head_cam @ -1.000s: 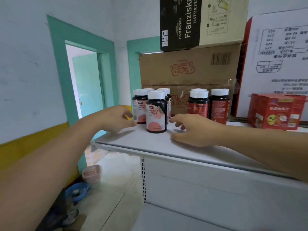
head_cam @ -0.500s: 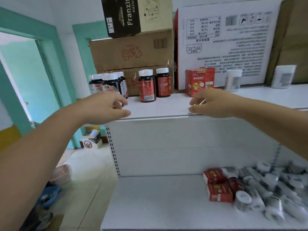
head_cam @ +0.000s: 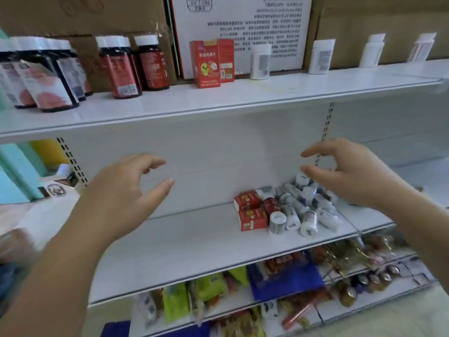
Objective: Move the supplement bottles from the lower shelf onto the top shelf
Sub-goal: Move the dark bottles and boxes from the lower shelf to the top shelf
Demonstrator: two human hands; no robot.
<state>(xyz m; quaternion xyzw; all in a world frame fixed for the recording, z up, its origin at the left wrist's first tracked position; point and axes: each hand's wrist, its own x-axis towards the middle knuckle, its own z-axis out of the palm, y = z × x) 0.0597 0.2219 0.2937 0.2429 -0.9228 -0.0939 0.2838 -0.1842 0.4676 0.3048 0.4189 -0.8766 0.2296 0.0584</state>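
1. Left hand [head_cam: 126, 193] – raised in front of the bare left half of the lower shelf [head_cam: 182, 242]. Fingers loosely curved and spread, thumb apart; it holds nothing.

2. Right hand [head_cam: 347, 176] – raised over the right end of the pile [head_cam: 301, 207]. Fingers and thumb are parted and grip nothing. Contact with the pile cannot be confirmed.

3. Packets [head_cam: 209, 288] – green, blue and red, on the shelves beneath. They are blurred and no print is legible.

4. Lower shelf, right half: the pile consists of white bottles lying on their sides, caps mostly toward the camera. Label text is too small to read. One red bottle [head_cam: 271, 205] lies at the left edge of the pile, touching two red boxes [head_cam: 250, 210] stacked just beside it.

5. Top shelf [head_cam: 243, 98], left to right:
- dark bottles [head_cam: 48, 76] with white caps and pink-and-white labels, grouped;
- two red-labelled bottles [head_cam: 121, 66], upright, white caps;
- upright red cartons [head_cam: 206, 64] with a yellow cartoon figure and unreadable characters;
- four white containers [head_cam: 260, 62], upright and spaced well apart.

6. Behind the top shelf: a white case [head_cam: 243, 27] with rows of upside-down characters, not legible, flanked by brown cases [head_cam: 73, 15].
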